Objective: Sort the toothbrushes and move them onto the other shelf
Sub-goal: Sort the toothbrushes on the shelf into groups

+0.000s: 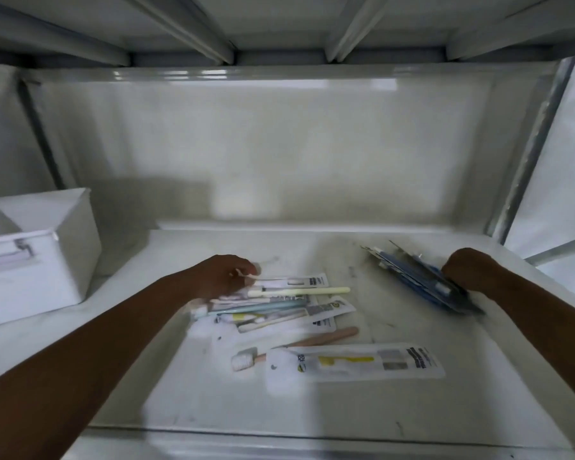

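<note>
On the white shelf (pixel 312 410), a loose heap of toothbrushes (pixel 273 307) lay near the middle, some sealed in white packets and some bare. The left hand (pixel 226 277) rested on the heap's left end, its fingers curled and pinching a pale, pinkish brush handle (pixel 246 275) at the top of the pile. A cream-coloured brush (pixel 299 291) pointed toward the shelf's right side, just beyond the hand. Closer to the front edge lay a bare brush with a tan handle (pixel 326 338) and white bristles, and just in front of it a long white packet holding a yellow brush (pixel 356 361).

Toward the right side of the shelf, the right hand (pixel 468 268) gripped a bundle of blue-carded toothbrush packs (pixel 422 280), tilted so that its far end pointed at the back wall; motion blur hid the finer detail there.

A white bin (pixel 40 254) with a label holder on its front stood at the shelf's left edge, well apart from the heap.
</note>
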Demonstrator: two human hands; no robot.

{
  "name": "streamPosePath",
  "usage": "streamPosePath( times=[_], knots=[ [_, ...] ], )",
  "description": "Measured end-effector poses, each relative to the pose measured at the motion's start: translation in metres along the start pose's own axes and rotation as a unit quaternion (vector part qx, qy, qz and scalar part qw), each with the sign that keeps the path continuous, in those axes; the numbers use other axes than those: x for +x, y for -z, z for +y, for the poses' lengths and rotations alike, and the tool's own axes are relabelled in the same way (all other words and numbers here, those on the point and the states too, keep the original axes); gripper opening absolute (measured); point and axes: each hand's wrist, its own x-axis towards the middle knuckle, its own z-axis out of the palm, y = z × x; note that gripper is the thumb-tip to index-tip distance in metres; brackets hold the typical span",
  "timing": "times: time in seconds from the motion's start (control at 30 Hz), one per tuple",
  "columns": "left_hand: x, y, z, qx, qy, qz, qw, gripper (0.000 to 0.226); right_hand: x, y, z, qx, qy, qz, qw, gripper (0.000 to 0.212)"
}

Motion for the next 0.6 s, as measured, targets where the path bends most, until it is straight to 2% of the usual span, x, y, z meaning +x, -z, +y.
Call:
streamPosePath(
  times=[0.07,0.1,0.17,0.3,0.4,0.53,0.6],
  knots=[
    [-0.003,0.004,-0.011,0.001,-0.022,-0.002,1.000,0.029,-0.007,0.004,-0.014,0.027,0.049,0.056,0.997,0.015],
    [-0.003,0.005,-0.016,0.009,-0.034,-0.010,0.999,0.030,-0.015,0.004,-0.026,0.052,0.086,0.087,0.991,0.022],
    [-0.003,0.006,-0.025,0.013,-0.043,-0.018,0.999,0.033,-0.034,0.005,-0.056,0.090,0.190,0.101,0.972,0.032],
    [-0.003,0.004,-0.028,0.016,-0.034,-0.006,0.999,0.036,-0.067,-0.012,-0.117,0.081,0.358,-0.023,0.930,0.038],
    [-0.004,0.004,-0.023,0.031,-0.053,0.002,0.998,0.037,-0.076,-0.035,-0.150,0.040,0.399,-0.069,0.913,0.037],
    [-0.008,0.006,-0.021,0.074,-0.059,-0.005,0.995,0.021,-0.069,-0.052,-0.163,0.024,0.394,-0.075,0.916,0.022],
    [-0.008,0.006,-0.022,0.114,-0.065,-0.008,0.991,0.021,-0.068,-0.054,-0.164,0.038,0.397,-0.066,0.915,0.014]
  ],
)
